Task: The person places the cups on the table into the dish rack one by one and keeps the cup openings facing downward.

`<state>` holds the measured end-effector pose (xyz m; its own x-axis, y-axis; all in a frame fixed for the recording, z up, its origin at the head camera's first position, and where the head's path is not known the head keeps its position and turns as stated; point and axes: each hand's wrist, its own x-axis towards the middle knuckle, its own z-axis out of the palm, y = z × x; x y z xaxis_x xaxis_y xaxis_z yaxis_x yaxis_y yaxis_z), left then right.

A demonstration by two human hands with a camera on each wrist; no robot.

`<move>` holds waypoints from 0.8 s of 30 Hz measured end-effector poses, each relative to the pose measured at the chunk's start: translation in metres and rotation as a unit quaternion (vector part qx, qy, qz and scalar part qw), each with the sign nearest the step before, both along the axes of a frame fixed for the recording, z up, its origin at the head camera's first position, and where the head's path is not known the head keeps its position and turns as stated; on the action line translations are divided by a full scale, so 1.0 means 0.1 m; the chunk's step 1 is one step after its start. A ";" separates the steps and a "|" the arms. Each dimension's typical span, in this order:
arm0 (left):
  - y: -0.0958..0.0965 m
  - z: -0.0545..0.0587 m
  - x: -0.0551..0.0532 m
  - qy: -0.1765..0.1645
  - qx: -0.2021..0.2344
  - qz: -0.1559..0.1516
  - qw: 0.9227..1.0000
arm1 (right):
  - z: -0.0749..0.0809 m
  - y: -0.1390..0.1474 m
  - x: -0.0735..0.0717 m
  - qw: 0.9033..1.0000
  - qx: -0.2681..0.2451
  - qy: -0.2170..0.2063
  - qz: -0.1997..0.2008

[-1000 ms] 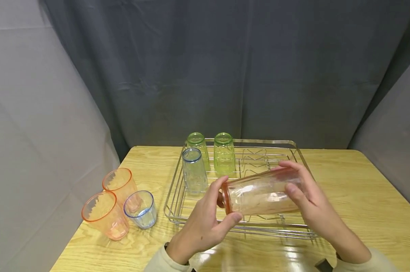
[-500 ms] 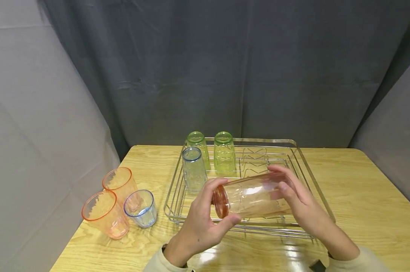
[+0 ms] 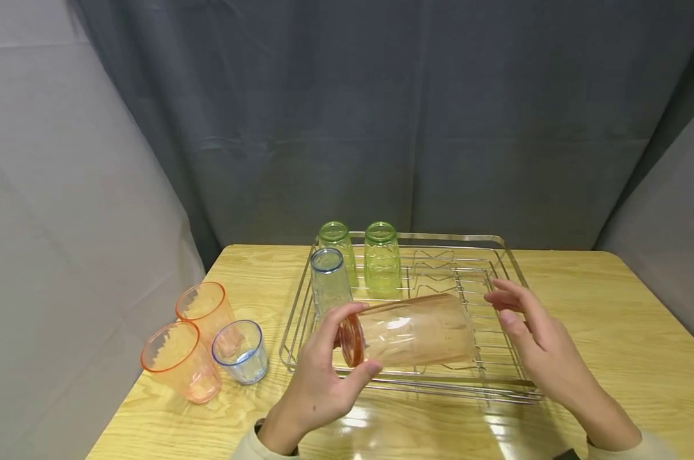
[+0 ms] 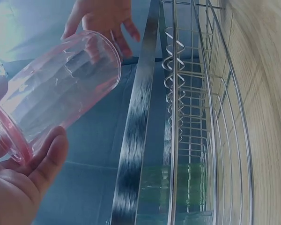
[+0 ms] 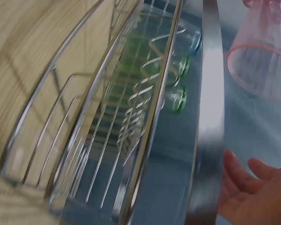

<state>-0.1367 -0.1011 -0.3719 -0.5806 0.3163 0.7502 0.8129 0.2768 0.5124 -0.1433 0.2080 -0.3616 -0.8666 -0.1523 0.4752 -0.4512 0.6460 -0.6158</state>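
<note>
An orange-tinted clear drinking glass (image 3: 413,332) lies nearly sideways in the air above the front of the wire dish rack (image 3: 473,239). My left hand (image 3: 324,377) grips its thick base between thumb and fingers. The open mouth points right, toward my right hand (image 3: 545,345), which is apart from the glass with loosely bent fingers and nothing in it. In the left wrist view the glass (image 4: 61,79) slants up from my left hand (image 4: 25,185). In the right wrist view my right hand (image 5: 253,192) is beside the rack's flat metal rail (image 5: 208,117).
Upside down at the rack's left side stand two green glasses (image 3: 383,271) and a blue-tinted glass (image 3: 330,287). Two orange glasses (image 3: 192,377) and a short blue-rimmed glass (image 3: 246,364) stand upright on the wooden table (image 3: 611,319) left of the rack.
My right hand has let go of the glass's mouth end and drawn away to the right. My left hand has moved a little left with the glass.
</note>
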 end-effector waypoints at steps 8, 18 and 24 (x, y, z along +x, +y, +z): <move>-0.05 0.00 0.00 -0.023 0.015 0.027 0.999 | -0.22 0.24 -0.12 0.993 0.077 0.011 -0.084; -0.13 -0.01 -0.01 -0.035 0.031 0.037 0.998 | -0.40 0.33 -0.23 0.984 0.102 0.045 -0.135; -0.16 -0.01 -0.02 -0.031 0.025 0.049 0.998 | -0.46 0.39 -0.28 0.982 0.122 0.032 -0.139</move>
<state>-0.1386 -0.1175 -0.3733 -0.6519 0.2195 0.7259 0.7503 0.3259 0.5752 -0.1710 0.2465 -0.4078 -0.8603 -0.0300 0.5088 -0.2694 0.8742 -0.4039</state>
